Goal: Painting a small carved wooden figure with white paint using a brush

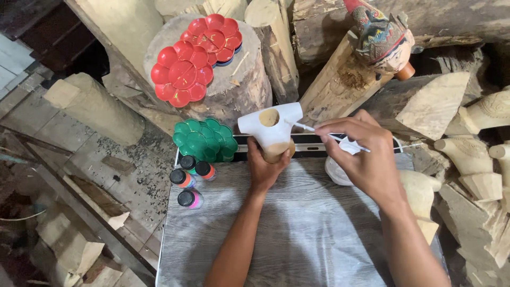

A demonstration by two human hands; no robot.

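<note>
My forearms reach out over the grey board (297, 228) on my lap, its woodgrain top bare near me. My left hand (264, 169) is clenched around the base of the wooden torso (272, 130), holding it upright above the board's far edge; its shoulders and chest are white, the neck socket and lower part raw wood. My right hand (361, 154) pinches a thin brush (305, 127), its tip touching the torso's right shoulder, so I judge I am midway through the white undercoat. The next stroke calls for a slow turn of the piece with my left wrist, so the bare wood comes under the bristles without smearing wet paint on my fingers. A pale dish sits under my right hand, perhaps holding the paint; it is mostly hidden. Three paint bottles (189, 180) stand at the board's left corner beside a green palette (205, 139). Beyond, red palettes (194, 56) rest on a stump (241, 87), with logs, carved blanks and a painted puppet head (382, 37) around.
</note>
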